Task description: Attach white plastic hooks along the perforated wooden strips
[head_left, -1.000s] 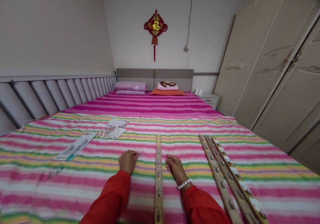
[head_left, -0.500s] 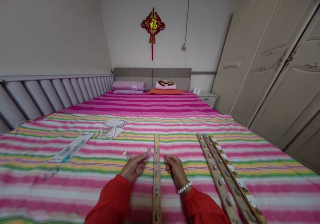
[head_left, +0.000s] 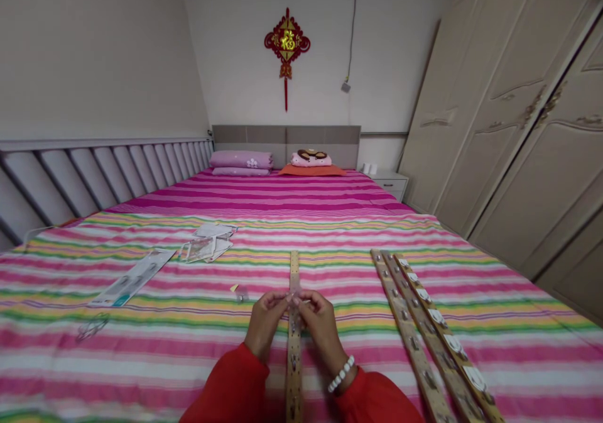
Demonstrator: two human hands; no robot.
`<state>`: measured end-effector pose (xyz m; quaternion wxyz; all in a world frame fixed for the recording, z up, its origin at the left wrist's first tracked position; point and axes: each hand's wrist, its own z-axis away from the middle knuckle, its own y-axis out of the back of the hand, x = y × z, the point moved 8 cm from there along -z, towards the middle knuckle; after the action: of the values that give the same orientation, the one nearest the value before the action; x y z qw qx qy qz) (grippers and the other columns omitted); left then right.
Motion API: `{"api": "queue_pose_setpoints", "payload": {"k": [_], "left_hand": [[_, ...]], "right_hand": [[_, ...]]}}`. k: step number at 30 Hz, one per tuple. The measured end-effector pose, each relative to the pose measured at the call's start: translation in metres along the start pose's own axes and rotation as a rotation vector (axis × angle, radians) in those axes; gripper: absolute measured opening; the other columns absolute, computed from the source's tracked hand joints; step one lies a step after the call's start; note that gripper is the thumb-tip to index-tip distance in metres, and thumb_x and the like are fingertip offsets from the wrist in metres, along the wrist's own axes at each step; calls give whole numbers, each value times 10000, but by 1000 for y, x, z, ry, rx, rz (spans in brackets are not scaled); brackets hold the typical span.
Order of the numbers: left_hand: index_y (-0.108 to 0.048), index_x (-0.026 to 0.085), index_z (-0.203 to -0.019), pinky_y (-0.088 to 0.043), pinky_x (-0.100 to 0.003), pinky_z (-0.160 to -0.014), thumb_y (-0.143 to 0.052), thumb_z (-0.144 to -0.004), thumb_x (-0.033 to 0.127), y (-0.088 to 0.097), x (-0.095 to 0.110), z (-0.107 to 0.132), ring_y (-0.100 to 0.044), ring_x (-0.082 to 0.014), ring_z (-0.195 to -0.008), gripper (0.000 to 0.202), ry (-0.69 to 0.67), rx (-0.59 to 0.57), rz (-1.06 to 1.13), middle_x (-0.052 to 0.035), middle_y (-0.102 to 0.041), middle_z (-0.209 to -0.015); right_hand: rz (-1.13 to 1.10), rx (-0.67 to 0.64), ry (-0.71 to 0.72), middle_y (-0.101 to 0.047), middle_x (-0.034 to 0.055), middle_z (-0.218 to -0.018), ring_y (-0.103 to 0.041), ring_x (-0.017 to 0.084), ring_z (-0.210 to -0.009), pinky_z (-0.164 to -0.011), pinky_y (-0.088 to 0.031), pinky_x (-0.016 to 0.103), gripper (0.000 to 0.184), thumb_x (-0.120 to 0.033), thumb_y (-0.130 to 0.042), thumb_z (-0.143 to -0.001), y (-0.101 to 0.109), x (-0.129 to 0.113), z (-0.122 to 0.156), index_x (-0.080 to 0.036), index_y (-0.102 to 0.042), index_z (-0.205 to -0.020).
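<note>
A long wooden strip with metal hooks lies lengthwise on the striped bedsheet, running toward me. Both hands meet just above it. My left hand and my right hand each pinch a small clear piece between their fingertips, over the strip. Both arms wear red sleeves, and a white bead bracelet circles my right wrist. A small yellow scrap and a tiny clear bit lie on the sheet left of my hands.
Three more hooked wooden strips lie side by side at the right. A flat package, clear wrappers and a crumpled clear bag lie at the left. Pillows sit at the headboard. A wardrobe stands at the right.
My left hand lifted a small clear piece off the sheet and moved right. Both hands came together over the centre strip and now pinch the piece together.
</note>
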<state>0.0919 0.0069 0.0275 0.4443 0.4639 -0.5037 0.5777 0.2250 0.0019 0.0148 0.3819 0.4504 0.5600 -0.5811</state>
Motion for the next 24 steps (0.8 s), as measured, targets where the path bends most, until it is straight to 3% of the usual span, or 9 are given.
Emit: {"api": "queue_pose_setpoints", "payload": {"k": [5, 10, 18, 24], "left_hand": [[-667, 153, -731, -500, -286, -634, -790, -531, 444, -17, 8, 4, -635, -175, -646, 374, -40, -143, -20, -34, -697, -682], [-680, 151, -697, -492, -262, -645, -755, -581, 450, -5, 18, -6, -618, -151, -648, 329, -133, -40, -76, -20, -685, -649], [-676, 131, -721, -459, -236, -576, -819, -481, 361, -9, 3, -44, -610, -136, -607, 362, -23, -109, -54, -25, -681, -637], [-670, 130, -707, -452, -229, -563, -830, -438, 287, -14, 5, -88, -595, -120, -569, 350, -24, -86, -69, -15, -673, -612]], "right_hand": [[-44, -1, -5, -544, -43, -435, -443, 96, -364, -377, -344, 219, 383, -504, -764, -596, 7, -3, -4, -156, -683, -733], [-94, 15, -12, -586, -22, -443, -483, 103, -390, -401, -368, 218, 329, -448, -786, -594, 17, -3, -11, -153, -716, -723], [-113, -4, -43, -627, -11, -464, -529, 105, -405, -399, -395, 203, 314, -350, -813, -537, 16, -1, -34, -140, -710, -748], [-47, 21, -27, -643, 0, -482, -554, 128, -426, -429, -437, 238, 277, -299, -782, -523, 17, -3, -78, -137, -703, -734]]}}
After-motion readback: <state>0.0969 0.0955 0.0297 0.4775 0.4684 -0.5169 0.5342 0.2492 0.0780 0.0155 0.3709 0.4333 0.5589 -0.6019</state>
